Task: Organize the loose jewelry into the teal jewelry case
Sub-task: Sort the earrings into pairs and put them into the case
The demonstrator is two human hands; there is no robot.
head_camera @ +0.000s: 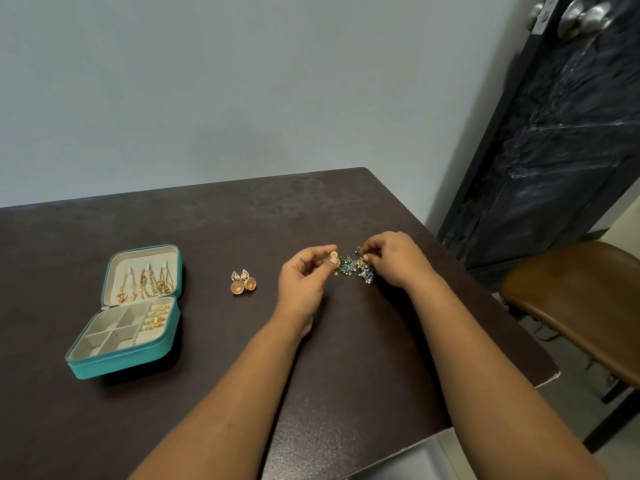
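Gold-toned and silver beaded earrings (351, 266) lay in a tangled cluster on the dark brown table (207, 237), at roughly 3 o'clock from the open teal jewelry case (128, 365) and well apart from it. Left hand (304, 278) pinched a small gold disc piece (333, 255) at the cluster's 9 o'clock edge, thumb and forefinger closed on it. Right hand (391, 258) had its fingertips curled onto the cluster's 3 o'clock side, apparently pinching a silver piece; exact contact too small to confirm.

Judgement: step in hand was separating one earring from the cluster. Best done by holding the cluster down with the right hand while the left eases the gold piece out sideways, slowly, since bead strands and hooks likely snag. Avoid lifting the whole clump.

Pair of gold dome-shaped jhumka earrings (243, 282) sat between case and hands, untouched. Case's square compartments looked vacant; chains hung in the lid, rings in the roll.
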